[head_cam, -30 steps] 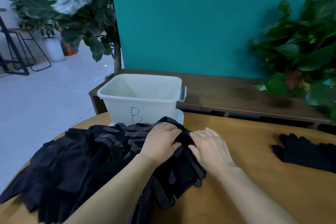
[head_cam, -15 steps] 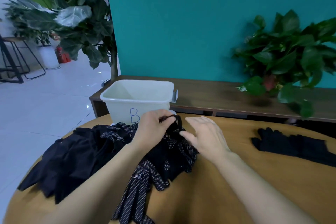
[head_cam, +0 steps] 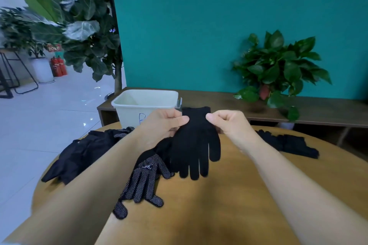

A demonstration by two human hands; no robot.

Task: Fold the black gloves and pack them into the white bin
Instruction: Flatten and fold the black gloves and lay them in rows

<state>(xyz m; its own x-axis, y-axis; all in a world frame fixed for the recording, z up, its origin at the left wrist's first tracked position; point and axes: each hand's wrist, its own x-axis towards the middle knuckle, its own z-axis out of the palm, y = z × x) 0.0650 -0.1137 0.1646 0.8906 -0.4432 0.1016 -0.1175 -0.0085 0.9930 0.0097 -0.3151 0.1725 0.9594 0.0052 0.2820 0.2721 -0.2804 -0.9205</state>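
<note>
Above the near half of the round wooden table [head_cam: 229, 195], a plain black knit glove [head_cam: 196, 145] hangs cuff up and fingers down, held clear of the surface. The left hand [head_cam: 163, 123] pinches the cuff's left edge between thumb and curled fingers; the right hand [head_cam: 229, 123] pinches the right edge likewise, remaining fingers curled in. Directly below and left, a black glove with white grip dots [head_cam: 143, 181] lies flat on the table, fingers pointing toward the viewer. A heap of black gloves [head_cam: 83, 153] sits at the table's left edge, partly hidden by the left forearm. A separate small pile of black gloves [head_cam: 290, 143] lies at the right, well apart from the heap. The white plastic bin [head_cam: 139, 103] stands at the table's far edge, behind the left hand; no gloves show in the visible part of its interior.
</note>
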